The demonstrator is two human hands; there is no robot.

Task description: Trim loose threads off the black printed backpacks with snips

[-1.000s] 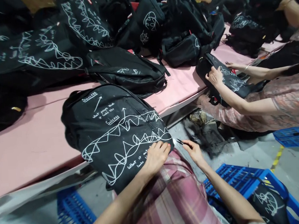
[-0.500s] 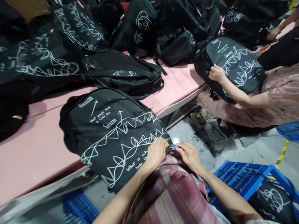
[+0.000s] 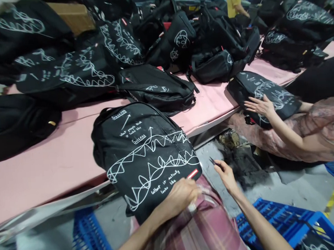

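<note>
A black backpack [image 3: 146, 152] with white scribbled lines and "Success" lettering leans from the table edge onto my lap. My left hand [image 3: 184, 194] is closed at its lower edge, beside a red and white tag [image 3: 192, 174]; the fingertips are partly hidden. My right hand [image 3: 225, 176], to the right of the bag and apart from it, pinches small dark thread snips [image 3: 212, 161] whose tips point up and left.
A pink-topped table [image 3: 80, 135] runs across, with several black backpacks [image 3: 159, 88] piled along it. At right a co-worker's hand [image 3: 261, 106] rests over another backpack [image 3: 277, 93]. Blue crates [image 3: 284, 219] stand on the floor. Farther back is a person in yellow [image 3: 234, 4].
My right hand with the snips has moved right, away from the bag's edge. My left hand has shifted lower, and the red tag now shows. The co-worker's hand has opened out.
</note>
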